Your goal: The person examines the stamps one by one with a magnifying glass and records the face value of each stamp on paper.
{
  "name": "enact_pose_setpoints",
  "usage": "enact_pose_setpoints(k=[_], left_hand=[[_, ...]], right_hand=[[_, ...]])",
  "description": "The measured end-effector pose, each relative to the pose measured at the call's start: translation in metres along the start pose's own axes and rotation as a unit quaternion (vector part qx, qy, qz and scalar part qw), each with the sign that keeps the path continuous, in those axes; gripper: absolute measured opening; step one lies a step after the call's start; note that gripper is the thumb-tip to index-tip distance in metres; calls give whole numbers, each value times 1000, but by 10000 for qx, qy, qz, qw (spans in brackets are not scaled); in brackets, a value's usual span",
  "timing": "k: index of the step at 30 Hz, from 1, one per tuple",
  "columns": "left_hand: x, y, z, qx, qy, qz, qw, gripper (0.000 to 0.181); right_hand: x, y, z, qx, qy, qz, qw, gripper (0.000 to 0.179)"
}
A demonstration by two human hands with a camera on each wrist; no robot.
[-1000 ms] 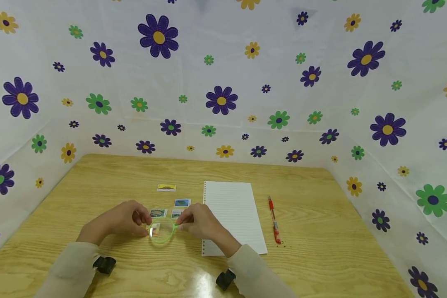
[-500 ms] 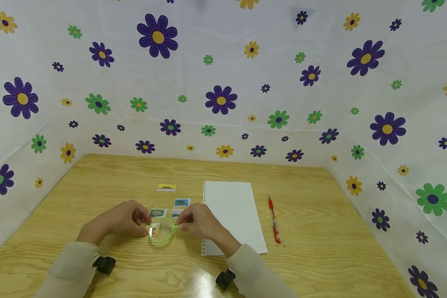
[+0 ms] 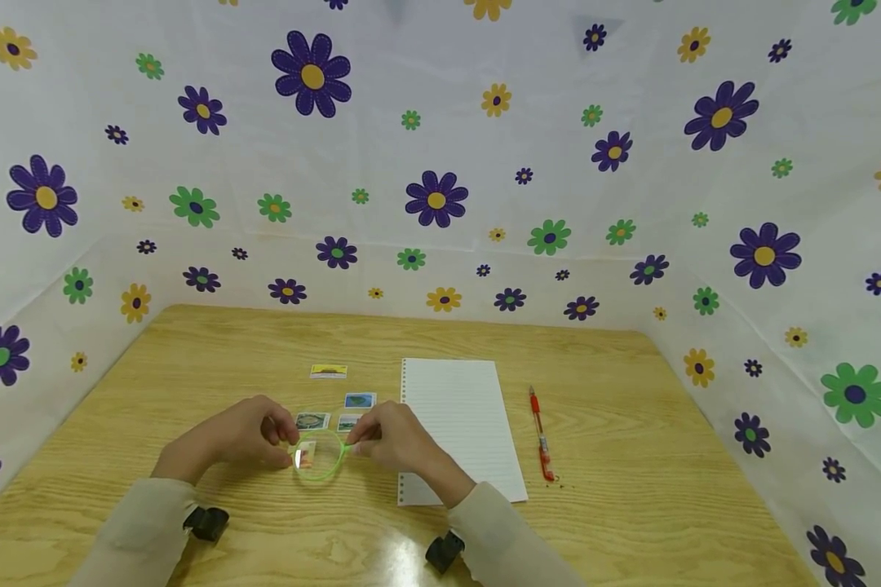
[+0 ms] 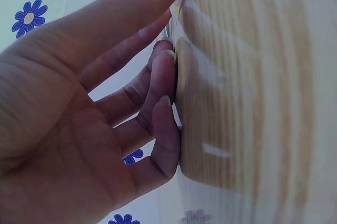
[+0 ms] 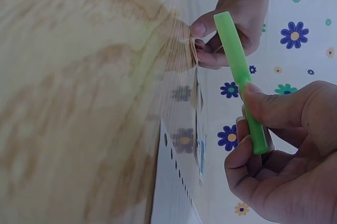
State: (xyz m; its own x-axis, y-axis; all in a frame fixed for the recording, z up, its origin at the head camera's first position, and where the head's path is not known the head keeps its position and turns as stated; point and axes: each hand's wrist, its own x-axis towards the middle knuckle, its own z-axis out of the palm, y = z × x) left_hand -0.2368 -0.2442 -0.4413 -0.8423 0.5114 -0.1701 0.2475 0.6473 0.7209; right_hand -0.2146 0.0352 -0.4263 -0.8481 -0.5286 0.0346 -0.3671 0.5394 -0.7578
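Observation:
My right hand (image 3: 358,444) grips the green handle of a magnifying glass (image 3: 319,457) and holds its round lens just above the wooden table (image 3: 191,367). The right wrist view shows the green rim (image 5: 229,39) edge-on, with thumb and fingers curled round the handle (image 5: 254,129). My left hand (image 3: 286,447) pinches a small picture card (image 3: 305,454) that shows through the lens. In the left wrist view its other fingertips (image 4: 167,60) rest on the table, and the card's edge (image 4: 177,3) sits at the index fingertip.
Three more small picture cards (image 3: 312,421) (image 3: 360,400) (image 3: 328,371) lie just beyond the hands. A lined spiral notepad (image 3: 458,424) lies to the right, and a red pen (image 3: 541,436) beyond it. Flowered sheets wall the table on three sides.

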Motion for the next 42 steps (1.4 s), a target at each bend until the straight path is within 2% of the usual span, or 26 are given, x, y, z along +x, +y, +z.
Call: enact_pose_setpoints(k=[42], left_hand=[[0,2,1,41,15,-1,10000,21]], right_hand=[[0,0,0,67,23,28,10000,6]])
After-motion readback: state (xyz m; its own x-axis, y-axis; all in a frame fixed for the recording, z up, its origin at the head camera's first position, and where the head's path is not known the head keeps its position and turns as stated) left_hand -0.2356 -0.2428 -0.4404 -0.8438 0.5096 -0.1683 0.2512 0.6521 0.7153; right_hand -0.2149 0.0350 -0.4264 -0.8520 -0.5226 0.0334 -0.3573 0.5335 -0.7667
